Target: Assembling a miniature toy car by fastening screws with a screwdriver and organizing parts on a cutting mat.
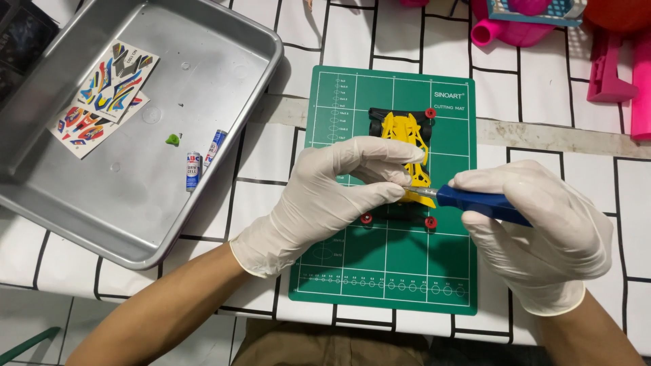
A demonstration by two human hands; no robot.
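Yellow toy car [405,139] sits on green cutting mat [386,264], mid-bench. Left hand [325,196] grip pinches the car's near end. Right hand [542,224] grip wraps a blue-handled knife [475,201], tip at car. Metal tray [224,61] to the left holds 2 batteries [202,160] and sticker sheets [105,95].

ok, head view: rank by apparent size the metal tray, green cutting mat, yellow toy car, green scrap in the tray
1. Grey metal tray, partly cut off by the frame
2. Green cutting mat
3. Yellow toy car with red wheels, partly hidden by the left hand
4. Small green scrap in the tray
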